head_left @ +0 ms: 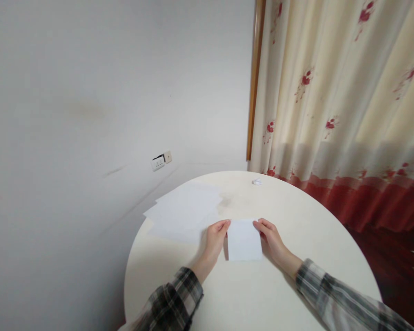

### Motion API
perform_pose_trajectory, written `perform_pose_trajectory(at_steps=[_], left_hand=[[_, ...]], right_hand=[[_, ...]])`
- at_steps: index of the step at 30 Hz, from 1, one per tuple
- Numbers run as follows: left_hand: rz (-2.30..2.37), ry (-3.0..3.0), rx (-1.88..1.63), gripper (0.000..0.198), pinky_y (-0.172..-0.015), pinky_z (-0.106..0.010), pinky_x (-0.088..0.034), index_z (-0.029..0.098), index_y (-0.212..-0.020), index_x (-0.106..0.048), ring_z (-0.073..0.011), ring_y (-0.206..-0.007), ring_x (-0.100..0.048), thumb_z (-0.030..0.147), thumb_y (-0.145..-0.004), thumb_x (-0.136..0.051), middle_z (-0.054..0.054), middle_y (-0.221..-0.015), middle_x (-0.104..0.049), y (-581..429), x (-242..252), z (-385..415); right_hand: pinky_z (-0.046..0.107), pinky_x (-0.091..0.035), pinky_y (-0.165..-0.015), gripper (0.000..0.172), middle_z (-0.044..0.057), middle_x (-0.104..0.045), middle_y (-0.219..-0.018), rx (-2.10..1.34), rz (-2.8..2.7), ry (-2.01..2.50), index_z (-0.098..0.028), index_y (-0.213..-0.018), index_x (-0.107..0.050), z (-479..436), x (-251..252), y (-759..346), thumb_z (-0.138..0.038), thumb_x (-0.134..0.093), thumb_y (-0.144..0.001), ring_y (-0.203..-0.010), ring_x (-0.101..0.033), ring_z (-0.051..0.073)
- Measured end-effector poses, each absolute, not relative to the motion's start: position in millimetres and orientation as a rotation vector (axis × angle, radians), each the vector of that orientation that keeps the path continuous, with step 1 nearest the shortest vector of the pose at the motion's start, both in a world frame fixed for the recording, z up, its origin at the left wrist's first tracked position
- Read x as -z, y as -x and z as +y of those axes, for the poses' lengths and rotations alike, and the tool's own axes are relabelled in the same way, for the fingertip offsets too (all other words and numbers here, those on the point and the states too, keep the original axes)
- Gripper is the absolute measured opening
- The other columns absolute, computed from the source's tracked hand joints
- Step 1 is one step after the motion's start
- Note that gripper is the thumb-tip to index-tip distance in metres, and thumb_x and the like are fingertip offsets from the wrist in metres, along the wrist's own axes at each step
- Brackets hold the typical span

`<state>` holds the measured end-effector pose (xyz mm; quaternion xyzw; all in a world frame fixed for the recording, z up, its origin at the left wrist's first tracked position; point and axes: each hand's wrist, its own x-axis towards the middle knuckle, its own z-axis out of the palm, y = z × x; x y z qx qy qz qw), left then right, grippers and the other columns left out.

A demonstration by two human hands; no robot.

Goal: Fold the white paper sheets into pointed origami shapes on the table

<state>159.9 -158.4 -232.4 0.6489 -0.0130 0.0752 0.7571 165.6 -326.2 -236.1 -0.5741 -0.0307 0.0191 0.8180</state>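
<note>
A small, nearly square piece of white paper (244,241) is held just above the round white table (258,294), its lower edge casting a shadow at the left. My left hand (216,236) pinches its upper left corner between thumb and fingers. At the upper right corner, my right hand (269,234) grips it the same way. Whether the paper is folded I cannot tell.
Several loose white sheets (186,209) overlap at the table's far left, some jutting past its edge. A small crumpled white paper (257,182) lies near the far rim. Behind are a wall with a socket (158,163) and a flowered curtain (331,101).
</note>
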Motion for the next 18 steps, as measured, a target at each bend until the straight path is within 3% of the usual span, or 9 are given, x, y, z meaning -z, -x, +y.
perform_pose_trajectory(at_steps=[8,13,18], left_hand=[[-0.014,-1.409,-0.178,0.029,-0.060,-0.024,-0.042,0.013,-0.072,-0.067,-0.0160,-0.064,-0.056,0.040,-0.064,-0.063,-0.003,-0.068,-0.064,-161.0,233.8,-158.1],[-0.009,-1.418,-0.189,0.026,-0.058,-0.023,-0.041,0.012,-0.071,-0.066,-0.0152,-0.063,-0.055,0.037,-0.064,-0.064,-0.004,-0.068,-0.065,-161.8,235.0,-158.1],[-0.017,-1.443,-0.178,0.025,-0.054,-0.023,-0.040,0.013,-0.069,-0.065,-0.0148,-0.059,-0.055,0.037,-0.065,-0.062,-0.003,-0.064,-0.063,-164.0,236.9,-158.0]], right_hand=[[0.025,-0.029,-0.051,0.031,-0.003,-0.046,-0.049,0.044,-0.103,1.290,-0.018,-0.050,-0.051,-328.8,231.5,-167.8,-0.041,-0.067,-0.062,-0.050,-0.040,0.011],[0.025,-0.032,-0.054,0.021,0.000,-0.054,-0.058,0.135,-0.102,1.375,-0.017,-0.061,-0.059,-331.3,240.9,-176.7,-0.037,-0.067,-0.063,-0.056,-0.045,0.013],[0.025,-0.034,-0.051,0.021,0.000,-0.055,-0.058,0.179,-0.052,1.364,-0.017,-0.064,-0.057,-329.6,249.8,-184.2,-0.036,-0.066,-0.063,-0.054,-0.047,0.014]])
